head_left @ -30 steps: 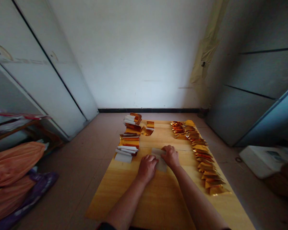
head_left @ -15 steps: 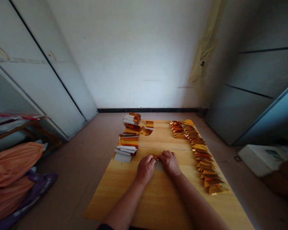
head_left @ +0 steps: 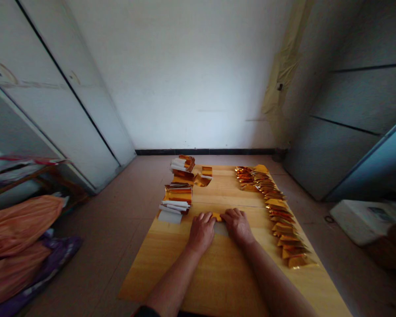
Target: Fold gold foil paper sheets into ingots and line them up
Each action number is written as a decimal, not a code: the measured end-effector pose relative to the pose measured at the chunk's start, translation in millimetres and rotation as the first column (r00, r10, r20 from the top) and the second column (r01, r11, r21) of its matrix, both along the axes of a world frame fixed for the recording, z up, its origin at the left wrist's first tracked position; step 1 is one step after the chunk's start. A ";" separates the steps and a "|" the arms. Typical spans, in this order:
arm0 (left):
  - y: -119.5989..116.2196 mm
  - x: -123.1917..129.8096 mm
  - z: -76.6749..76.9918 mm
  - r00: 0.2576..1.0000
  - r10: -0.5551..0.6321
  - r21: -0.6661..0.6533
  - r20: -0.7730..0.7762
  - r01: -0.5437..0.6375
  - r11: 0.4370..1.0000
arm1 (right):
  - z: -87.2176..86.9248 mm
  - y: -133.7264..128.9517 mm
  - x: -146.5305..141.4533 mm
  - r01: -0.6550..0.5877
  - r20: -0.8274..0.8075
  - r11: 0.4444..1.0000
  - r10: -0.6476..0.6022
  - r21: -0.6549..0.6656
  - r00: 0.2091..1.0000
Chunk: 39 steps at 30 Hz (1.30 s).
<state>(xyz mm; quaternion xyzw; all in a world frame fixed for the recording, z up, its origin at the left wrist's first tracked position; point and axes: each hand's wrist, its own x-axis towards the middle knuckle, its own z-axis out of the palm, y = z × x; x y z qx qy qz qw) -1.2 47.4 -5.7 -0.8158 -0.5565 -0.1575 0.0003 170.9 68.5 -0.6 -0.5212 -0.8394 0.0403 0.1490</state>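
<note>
A small gold foil sheet (head_left: 217, 216) with a pale underside lies between my hands at the middle of the wooden table (head_left: 204, 273). My left hand (head_left: 201, 231) presses its left end, fingers together. At the right end, my right hand (head_left: 238, 226) holds the foil with curled fingers. Most of the sheet is hidden under the fingers. To the left are stacks of curled gold and white sheets (head_left: 178, 193). Along the table's right side runs a long row of folded gold foil pieces (head_left: 279, 215).
Two loose gold sheets (head_left: 203, 179) lie near the far edge. Beyond the table stands a white wall (head_left: 191, 88). Cabinets flank both sides. Orange cloth (head_left: 23, 224) is at the left, and a white box (head_left: 359, 222) sits on the floor at the right.
The foil between my hands now shows brighter and flatter. My fingers have lowered and spread slightly along it, and my right hand has shifted a little to the right.
</note>
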 end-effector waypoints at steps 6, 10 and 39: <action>-3.0 -1.1 2.2 0.999 0.038 0.003 -0.033 -0.038 0.999 | 3.0 -3.5 24.1 0.056 0.038 0.998 -0.056 0.006 0.998; -3.1 -2.0 2.0 0.999 0.022 0.005 -0.029 -0.022 1.000 | -2.5 -2.6 35.2 0.148 0.010 0.988 -0.148 0.044 0.989; -1.4 -0.7 -7.1 0.999 0.033 -0.052 0.000 -0.033 0.998 | 10.2 -11.8 9.6 0.232 0.047 0.972 -0.229 -0.047 0.972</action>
